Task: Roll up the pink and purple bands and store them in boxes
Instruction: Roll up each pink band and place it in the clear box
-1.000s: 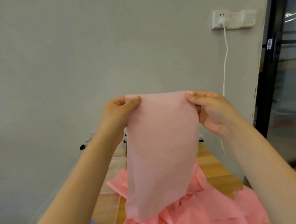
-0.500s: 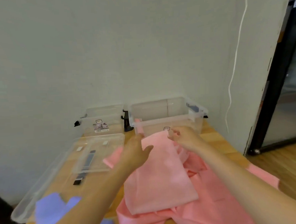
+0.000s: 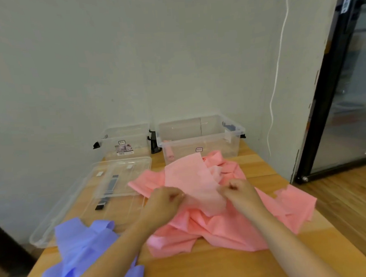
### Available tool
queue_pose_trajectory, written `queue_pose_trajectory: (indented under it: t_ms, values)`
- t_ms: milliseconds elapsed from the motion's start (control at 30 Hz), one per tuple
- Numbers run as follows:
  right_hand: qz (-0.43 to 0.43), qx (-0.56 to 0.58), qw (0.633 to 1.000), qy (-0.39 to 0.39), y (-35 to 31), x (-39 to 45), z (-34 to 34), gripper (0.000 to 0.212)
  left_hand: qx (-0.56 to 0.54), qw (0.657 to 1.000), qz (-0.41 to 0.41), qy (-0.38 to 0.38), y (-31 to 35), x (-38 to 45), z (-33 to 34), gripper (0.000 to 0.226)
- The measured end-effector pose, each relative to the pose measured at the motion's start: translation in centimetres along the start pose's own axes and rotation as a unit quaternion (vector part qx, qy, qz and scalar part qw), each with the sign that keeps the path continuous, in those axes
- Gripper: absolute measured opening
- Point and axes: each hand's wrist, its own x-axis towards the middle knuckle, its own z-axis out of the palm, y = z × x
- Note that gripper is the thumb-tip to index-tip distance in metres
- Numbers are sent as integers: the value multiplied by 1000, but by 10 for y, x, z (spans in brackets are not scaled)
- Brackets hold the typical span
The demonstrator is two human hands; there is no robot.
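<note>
A long pink band lies flat across a crumpled pile of pink fabric on the wooden table. My left hand pinches the band's near edge on the left. My right hand pinches the same near edge on the right. Purple bands lie bunched at the table's near left. Two clear boxes stand at the back: the right box holds a small pink roll, the left box has a label on its front.
A clear lid with a dark strip on it lies left of the pink pile. A white cable hangs down the wall at the right. A black-framed glass door stands beyond the table's right edge.
The band was held up in the air by its top corners; it has come down onto the pile, and both hands have drawn back to pinch its near edge.
</note>
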Motion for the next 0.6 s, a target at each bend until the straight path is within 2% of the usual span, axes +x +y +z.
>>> queue_pose_trajectory:
  t_ms: [67, 133, 200, 267, 333, 400, 433, 500, 567, 600]
  values:
    - [46, 166, 985, 18, -19, 1, -3, 25, -48, 999, -23, -7, 10, 9, -18, 32]
    - [114, 291, 950, 5, -30, -2, -5, 21, -81, 996, -37, -15, 17, 12, -30, 39]
    - [161, 319, 934, -15, -31, -12, -8, 18, -34, 998, -36, -34, 19, 5, -27, 35]
    - [191, 278, 939, -73, -19, -27, -11, 19, 29, 999, -18, -37, 17, -11, -14, 18]
    - [219, 235, 938, -131, -2, -46, -15, 13, 51, 997, -5, -57, 13, -30, 3, 21]
    - [232, 201, 940, -149, 16, -58, -17, 11, 52, 996, 1, -70, 12, -44, 19, 26]
    - [222, 168, 950, -138, 25, -60, -17, 20, 55, 996, -4, -71, 12, -48, 25, 28]
    - [177, 29, 979, -93, 36, -67, -16, 40, 97, 991, -9, -93, 8, -54, 39, 41]
    - [113, -124, 985, -34, 43, -74, -14, 58, 212, 964, -15, -161, 5, -62, 53, 60]
    - [78, -157, 984, -25, 44, -81, -13, 63, 262, 948, -14, -177, 4, -68, 59, 68]
